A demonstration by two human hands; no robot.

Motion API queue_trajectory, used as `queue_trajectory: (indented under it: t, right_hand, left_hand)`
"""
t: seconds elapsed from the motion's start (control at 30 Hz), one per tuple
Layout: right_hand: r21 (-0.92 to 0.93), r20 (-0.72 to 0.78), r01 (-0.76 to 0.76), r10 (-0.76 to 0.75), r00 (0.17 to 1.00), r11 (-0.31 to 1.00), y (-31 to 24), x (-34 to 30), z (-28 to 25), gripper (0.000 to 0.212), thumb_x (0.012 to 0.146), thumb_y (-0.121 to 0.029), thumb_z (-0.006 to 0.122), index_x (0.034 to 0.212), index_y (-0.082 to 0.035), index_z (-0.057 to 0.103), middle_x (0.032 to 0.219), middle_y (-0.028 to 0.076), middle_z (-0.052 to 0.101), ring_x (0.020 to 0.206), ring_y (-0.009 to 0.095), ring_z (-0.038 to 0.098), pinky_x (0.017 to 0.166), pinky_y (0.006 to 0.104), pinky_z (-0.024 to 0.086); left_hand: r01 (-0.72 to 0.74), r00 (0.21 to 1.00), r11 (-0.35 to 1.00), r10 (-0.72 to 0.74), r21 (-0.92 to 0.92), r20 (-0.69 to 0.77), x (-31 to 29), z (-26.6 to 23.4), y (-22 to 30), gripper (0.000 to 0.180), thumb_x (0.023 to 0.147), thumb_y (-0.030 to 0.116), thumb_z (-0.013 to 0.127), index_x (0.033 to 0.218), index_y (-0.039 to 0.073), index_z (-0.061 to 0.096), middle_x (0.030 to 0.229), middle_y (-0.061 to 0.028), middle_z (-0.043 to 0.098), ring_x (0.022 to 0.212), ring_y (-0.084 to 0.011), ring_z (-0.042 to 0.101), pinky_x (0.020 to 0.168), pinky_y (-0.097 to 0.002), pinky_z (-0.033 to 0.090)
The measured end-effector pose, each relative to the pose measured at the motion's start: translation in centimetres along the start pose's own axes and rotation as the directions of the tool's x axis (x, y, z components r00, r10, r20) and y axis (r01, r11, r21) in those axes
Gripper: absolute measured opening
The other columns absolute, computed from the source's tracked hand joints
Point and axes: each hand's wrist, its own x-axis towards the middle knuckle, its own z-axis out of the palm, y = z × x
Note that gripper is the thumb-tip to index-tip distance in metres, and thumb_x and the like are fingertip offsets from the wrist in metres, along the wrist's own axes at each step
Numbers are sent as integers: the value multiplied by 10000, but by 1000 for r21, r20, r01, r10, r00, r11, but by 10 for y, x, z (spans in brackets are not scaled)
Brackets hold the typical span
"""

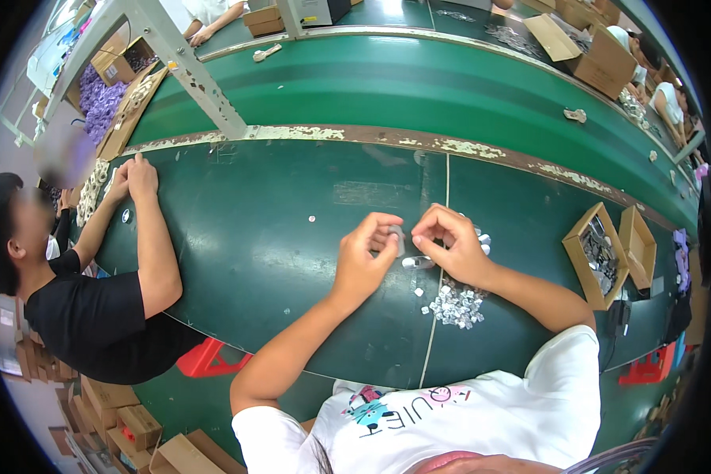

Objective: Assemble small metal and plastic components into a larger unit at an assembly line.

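Above the green tabletop, my left hand pinches a small grey piece between thumb and fingers. My right hand is beside it, a short gap away, with thumb and forefinger brought together. Whatever those fingertips hold, if anything, is too small to make out. Below the hands lies a shiny silver piece. More silver pieces show behind my right hand, partly hidden by it. Nearer to me, under my right wrist, is a loose heap of small, shiny, squarish pieces.
At right stand a cardboard box of metal parts and another open cardboard box. A worn ledge separates the table from a green conveyor belt. A co-worker in black works at left, near a metal post.
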Motion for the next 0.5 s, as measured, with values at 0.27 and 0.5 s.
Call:
queue_trajectory:
  t: [0.27,0.5]
  right_hand:
    - [-771,44,287,-401,915,569,3,38,-48,74,814,-90,659,865,-40,640,864,100,624,846,294,591,758,377,431]
    - [-790,-138,52,-260,956,611,31,42,-72,187,868,-182,652,1019,-74,672,1111,84,634,1117,258,549,947,385,367]
  left_hand:
    - [20,997,997,-14,76,-79,13,-15,-4,294,900,-37,491,1186,15,535,778,-40,594,648,-84,585,597,-229,482]
    - [-65,997,971,72,230,-24,11,-16,-5,339,922,11,562,1254,50,507,847,-59,613,709,-114,600,649,-257,492]
